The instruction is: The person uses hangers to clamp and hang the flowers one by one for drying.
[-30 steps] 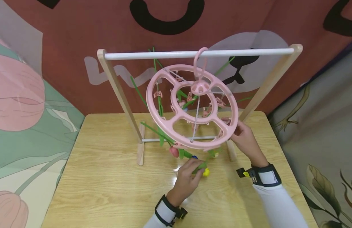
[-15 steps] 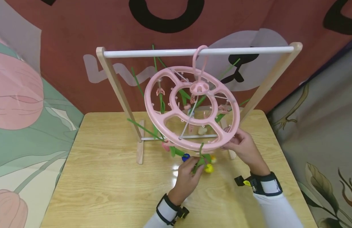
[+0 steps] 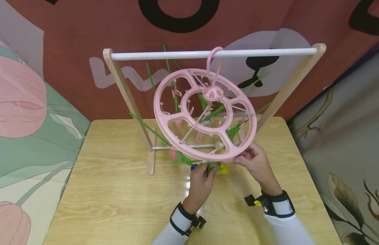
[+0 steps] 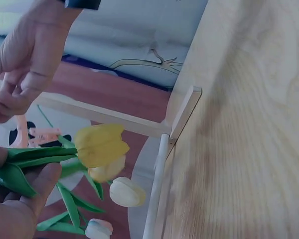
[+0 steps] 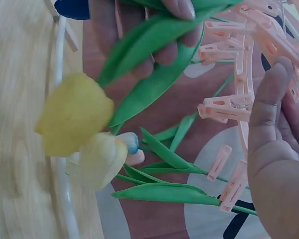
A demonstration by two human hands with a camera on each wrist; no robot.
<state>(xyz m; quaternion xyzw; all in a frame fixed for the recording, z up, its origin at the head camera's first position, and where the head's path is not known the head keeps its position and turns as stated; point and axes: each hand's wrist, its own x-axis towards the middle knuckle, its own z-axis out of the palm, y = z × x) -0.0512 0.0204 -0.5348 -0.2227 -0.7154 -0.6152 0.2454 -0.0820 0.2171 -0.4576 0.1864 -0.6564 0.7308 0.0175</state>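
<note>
My left hand [image 3: 199,189] holds an artificial yellow tulip [image 4: 99,145] by its green stem and leaves, just below the front rim of a round pink clip hanger [image 3: 204,157]. The bloom points away from the palm. At the hanger's lower right rim, my right hand [image 3: 259,167] pinches a pink clip [image 5: 270,37] between thumb and fingers; the fingertips are partly hidden. Other tulips hang from clips, among them a pink tulip [image 3: 173,154], a blue tulip [image 3: 193,167] and a cream tulip [image 4: 127,192].
The hanger hooks over the white top bar [image 3: 164,55] of a wooden stand [image 3: 125,92]. A lower white rail [image 3: 160,148] runs close to the wooden table [image 3: 115,200]. Patterned cloth [image 3: 79,68] stands behind and at both sides. Green stems stick out around the hanger.
The hanger has turned, its front side shifting left along with the pink and blue tulips. My left hand has risen with the yellow tulip to the rim; my right hand has moved slightly left and down.
</note>
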